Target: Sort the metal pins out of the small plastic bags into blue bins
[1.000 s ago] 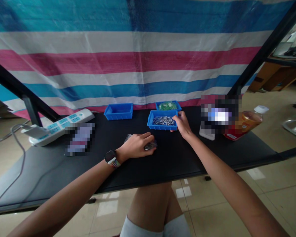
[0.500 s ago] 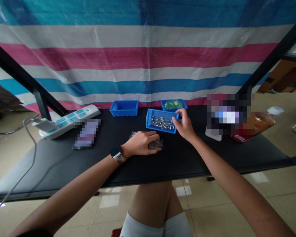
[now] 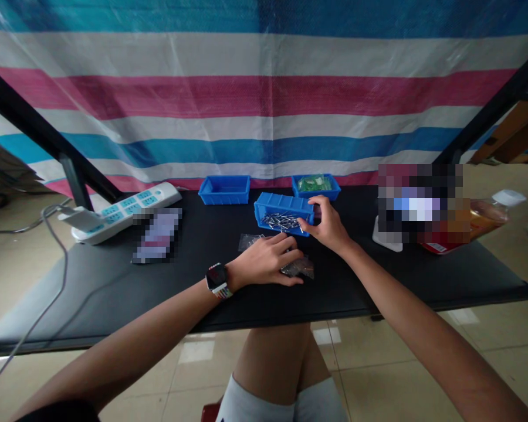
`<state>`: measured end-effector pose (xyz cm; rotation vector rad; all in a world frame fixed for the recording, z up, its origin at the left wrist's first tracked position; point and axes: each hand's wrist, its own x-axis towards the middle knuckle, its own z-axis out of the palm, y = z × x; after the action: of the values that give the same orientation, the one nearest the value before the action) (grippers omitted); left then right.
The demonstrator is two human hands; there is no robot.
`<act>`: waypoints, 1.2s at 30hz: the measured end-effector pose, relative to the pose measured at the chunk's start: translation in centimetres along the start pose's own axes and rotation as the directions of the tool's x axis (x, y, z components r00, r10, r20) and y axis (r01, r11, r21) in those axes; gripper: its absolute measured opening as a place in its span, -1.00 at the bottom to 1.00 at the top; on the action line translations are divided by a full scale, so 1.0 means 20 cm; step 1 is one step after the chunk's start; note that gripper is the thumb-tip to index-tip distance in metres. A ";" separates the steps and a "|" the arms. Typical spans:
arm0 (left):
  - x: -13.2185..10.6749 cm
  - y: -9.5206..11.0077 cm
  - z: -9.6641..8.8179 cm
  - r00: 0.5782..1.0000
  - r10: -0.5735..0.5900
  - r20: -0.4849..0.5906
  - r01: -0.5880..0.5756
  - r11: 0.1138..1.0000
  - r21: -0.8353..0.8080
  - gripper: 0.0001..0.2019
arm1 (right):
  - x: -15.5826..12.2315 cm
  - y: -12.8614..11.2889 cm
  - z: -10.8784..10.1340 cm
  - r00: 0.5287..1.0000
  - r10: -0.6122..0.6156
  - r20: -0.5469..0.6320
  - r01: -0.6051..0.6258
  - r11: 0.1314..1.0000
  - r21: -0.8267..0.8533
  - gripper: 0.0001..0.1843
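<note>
My right hand (image 3: 328, 225) grips the right end of a blue bin (image 3: 281, 206) full of small metal pins, and the bin is tilted up toward me on the black table (image 3: 378, 281). My left hand (image 3: 268, 261), with a watch on the wrist, lies fingers-down on a small clear plastic bag (image 3: 300, 268) just in front of the bin. A second clear bag (image 3: 249, 241) peeks out behind that hand.
An empty blue bin (image 3: 224, 189) and a blue bin with green parts (image 3: 315, 184) stand at the back by the striped tarp. A white power strip (image 3: 125, 210) lies at the left. A bottle (image 3: 488, 214) lies on its side at the right.
My right hand has pulled the bin of pins nearer and tipped it up. My left hand has slid right and toward me with the clear bag under it.
</note>
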<state>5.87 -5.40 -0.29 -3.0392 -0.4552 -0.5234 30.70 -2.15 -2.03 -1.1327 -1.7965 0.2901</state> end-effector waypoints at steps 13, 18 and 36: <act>-0.01 0.00 0.00 0.999 0.041 -0.003 -0.041 0.998 0.044 -0.43 | 0.02 0.01 -0.06 0.987 -0.157 -0.019 0.154 0.982 -0.111 -0.41; 0.01 -0.01 -0.01 0.999 0.032 -0.020 -0.033 0.999 -0.015 -0.36 | 0.02 0.04 -0.09 0.981 -0.195 -0.020 0.190 0.970 -0.150 -0.44; -0.05 -0.23 0.01 0.870 -0.492 -0.014 0.484 0.861 -0.157 -0.35 | 0.11 -0.02 -0.05 0.896 0.058 -0.441 -0.069 0.998 -0.009 -0.59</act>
<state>3.73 -1.30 -1.00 -3.0191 -1.2585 -0.6782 31.03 -0.85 -0.01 -1.1674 -1.3652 0.0400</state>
